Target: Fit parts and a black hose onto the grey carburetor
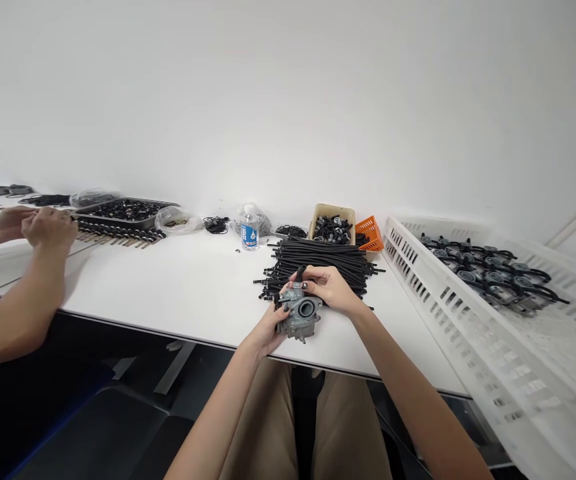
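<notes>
A grey metal carburetor (302, 313) is held up over the front edge of the white table, its round bore facing me. My left hand (271, 328) grips it from the left side and below. At its top, my right hand (329, 288) has its fingers closed round the cap, where a black rubber boot (300, 272) sticks up. Just behind the carburetor lies a thick pile of black rubber hoses (318, 257).
On the right stands a white crate (448, 320) with several carburetors (493, 273). Behind the hoses are a beige bin (335, 212) of black parts, an orange basket (371, 233) and a bottle (250, 230). A co-worker's hands (48, 227) work at the left near a metal tray (128, 210).
</notes>
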A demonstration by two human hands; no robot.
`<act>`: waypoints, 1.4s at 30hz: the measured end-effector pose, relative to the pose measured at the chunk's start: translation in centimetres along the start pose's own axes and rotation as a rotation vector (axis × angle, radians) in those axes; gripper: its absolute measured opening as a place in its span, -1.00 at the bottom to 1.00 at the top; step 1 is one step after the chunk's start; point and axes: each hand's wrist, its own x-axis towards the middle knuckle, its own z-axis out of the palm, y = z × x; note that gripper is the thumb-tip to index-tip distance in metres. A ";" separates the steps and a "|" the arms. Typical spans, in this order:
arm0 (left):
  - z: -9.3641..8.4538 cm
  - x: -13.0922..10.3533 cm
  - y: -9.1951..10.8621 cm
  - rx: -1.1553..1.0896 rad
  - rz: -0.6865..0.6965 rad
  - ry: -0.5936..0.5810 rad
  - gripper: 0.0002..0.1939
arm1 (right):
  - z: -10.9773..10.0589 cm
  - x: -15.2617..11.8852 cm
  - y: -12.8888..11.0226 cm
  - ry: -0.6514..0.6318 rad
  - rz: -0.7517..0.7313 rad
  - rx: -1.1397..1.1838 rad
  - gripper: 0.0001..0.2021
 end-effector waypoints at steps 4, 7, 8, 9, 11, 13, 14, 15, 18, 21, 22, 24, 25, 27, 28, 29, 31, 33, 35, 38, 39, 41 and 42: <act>-0.1 -0.2 0.4 -0.066 -0.108 0.088 -0.08 | -2.1 1.5 2.7 0.153 -0.025 -0.439 -0.45; 0.0 -0.1 0.7 -0.076 -0.120 0.147 -0.11 | -3.7 2.2 4.7 0.262 0.017 -0.669 -0.66; 0.1 -0.1 0.8 -0.079 -0.126 0.160 -0.11 | -3.9 2.3 5.3 0.274 0.038 -0.734 -0.71; 0.2 -0.1 0.9 -0.082 -0.132 0.171 -0.11 | -4.1 2.4 5.7 0.279 0.056 -0.796 -0.76; 0.4 0.0 0.9 -0.089 -0.134 0.186 -0.11 | -3.9 2.7 6.4 0.275 0.076 -0.896 -0.83; 0.5 0.0 0.9 -0.095 -0.133 0.189 -0.09 | -3.5 2.9 6.7 0.274 0.070 -0.966 -0.87; 0.5 0.0 0.9 -0.096 -0.132 0.187 -0.08 | -3.3 3.1 6.7 0.278 0.059 -0.991 -0.87; 0.5 -0.1 0.9 -0.095 -0.131 0.186 -0.07 | -3.3 3.2 6.6 0.289 0.044 -1.009 -0.86; 0.5 -0.1 0.9 -0.091 -0.125 0.194 -0.08 | -3.8 3.1 5.5 0.378 -0.007 -1.035 -0.82; 0.5 -0.1 0.9 -0.092 -0.115 0.223 -0.14 | -5.2 1.8 2.9 0.681 -0.122 -0.995 -0.68; 0.6 -0.1 0.9 -0.094 -0.110 0.234 -0.16 | -5.7 1.2 1.8 0.874 -0.225 -0.927 -0.66; 0.7 0.0 0.9 -0.098 -0.097 0.261 -0.18 | -6.6 -0.3 -0.3 1.155 -0.413 -0.774 -0.66; 0.7 0.1 0.8 -0.098 -0.088 0.276 -0.19 | -6.9 -1.1 -1.2 1.226 -0.459 -0.678 -0.65; 0.8 0.1 0.8 -0.089 -0.062 0.306 -0.22 | -6.9 -2.7 -2.3 1.235 -0.437 -0.416 -0.61; 0.9 0.1 0.8 -0.081 -0.048 0.319 -0.24 | -6.6 -3.5 -2.4 1.204 -0.394 -0.269 -0.59; 0.9 0.2 0.7 -0.075 -0.034 0.330 -0.25 | -6.0 -4.2 -2.3 1.155 -0.336 -0.133 -0.56; 1.1 0.2 0.7 -0.064 -0.009 0.344 -0.27 | -4.4 -5.7 -1.4 1.067 -0.197 0.068 -0.49; 1.2 0.1 0.7 -0.056 0.016 0.363 -0.25 | -2.2 -7.0 -0.1 0.995 -0.055 0.193 -0.50; 1.4 0.1 0.7 -0.047 0.041 0.395 -0.22 | 0.1 -8.1 1.1 0.977 0.035 0.256 -0.50; 1.7 0.1 0.6 -0.033 0.083 0.447 -0.18 | 2.9 -9.1 2.2 0.953 0.113 0.301 -0.52; 1.8 0.1 0.7 -0.028 0.096 0.456 -0.17 | 3.5 -9.3 2.4 0.942 0.130 0.316 -0.51; 2.0 0.1 0.7 -0.018 0.112 0.461 -0.17 | 4.3 -9.5 2.7 0.923 0.161 0.330 -0.49; 2.0 0.1 0.7 -0.014 0.116 0.458 -0.17 | 4.4 -9.6 2.8 0.927 0.173 0.326 -0.50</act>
